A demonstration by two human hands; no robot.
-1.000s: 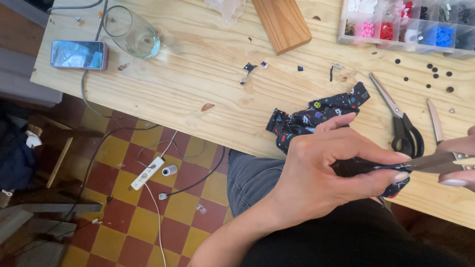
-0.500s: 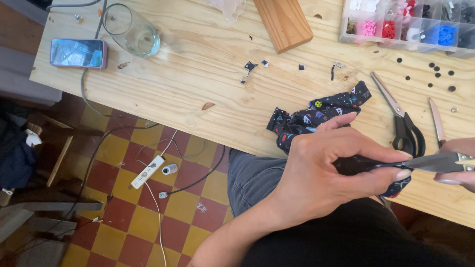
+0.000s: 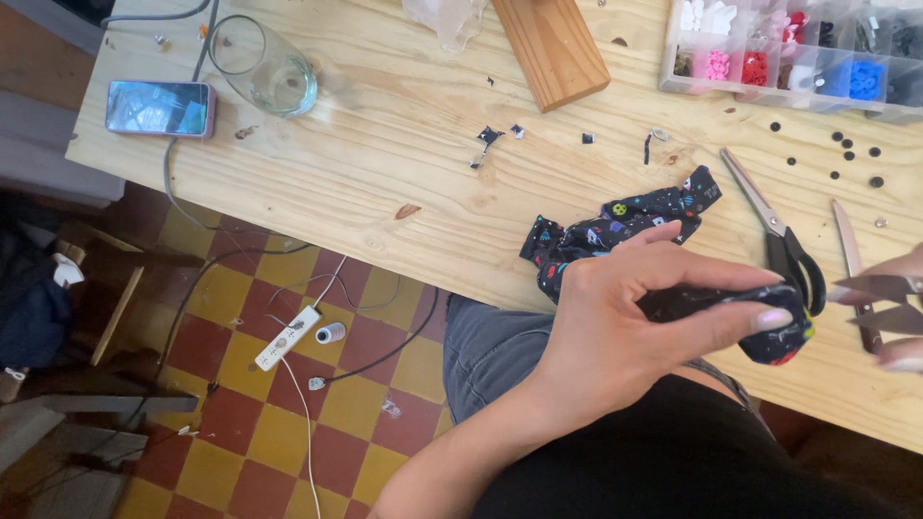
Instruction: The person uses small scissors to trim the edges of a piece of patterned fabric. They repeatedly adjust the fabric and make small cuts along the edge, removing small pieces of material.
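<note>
My left hand [image 3: 644,317] is closed around a small piece of dark printed fabric [image 3: 781,336], which I pinch between thumb and fingers just off the front edge of the wooden table [image 3: 385,173]. At the right border, only the fingertips of my right hand [image 3: 904,312] show. They hold a pair of scissors [image 3: 880,303] whose blades point left, stand apart and sit just clear of the fabric. A larger strip of the same fabric [image 3: 615,223] lies on the table behind my left hand. A second pair of scissors with black handles [image 3: 784,240] rests beside it.
A phone [image 3: 159,108], a drinking glass [image 3: 264,69] and a wooden block [image 3: 548,48] sit toward the far edge. A compartment box of coloured beads [image 3: 798,58] is at the top right, with loose black buttons [image 3: 846,149] near it. Below lies a tiled floor with a power strip [image 3: 286,336].
The scissors were closed against the fabric in my left hand. Now they have drawn back to the right and their blades are apart. My left hand still grips the fabric.
</note>
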